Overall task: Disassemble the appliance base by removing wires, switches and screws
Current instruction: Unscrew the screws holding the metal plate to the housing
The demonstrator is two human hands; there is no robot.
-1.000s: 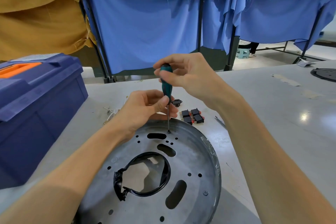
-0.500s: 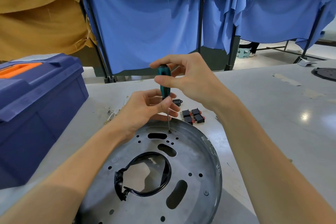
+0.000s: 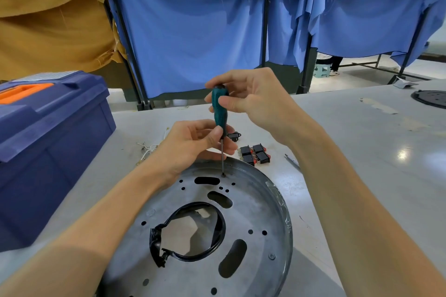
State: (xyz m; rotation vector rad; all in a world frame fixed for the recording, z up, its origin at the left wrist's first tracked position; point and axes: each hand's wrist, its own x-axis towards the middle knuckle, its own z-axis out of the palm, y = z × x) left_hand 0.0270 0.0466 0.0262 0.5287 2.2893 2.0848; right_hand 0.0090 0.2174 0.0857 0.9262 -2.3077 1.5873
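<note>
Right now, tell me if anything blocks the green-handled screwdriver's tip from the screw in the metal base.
Nothing visible does. The green-handled screwdriver runs unobstructed from the left hand to the screw in the round grey metal base.

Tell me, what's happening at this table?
A person is working a screw in a round metal base with a green screwdriver. The right hand grips the top of the handle; the left hand pinches its lower end to steady it. The tip stands in the screw near the base's far rim. Black switches and loose wires lie on the table beyond the base. A blue toolbox sits at the left.
</note>
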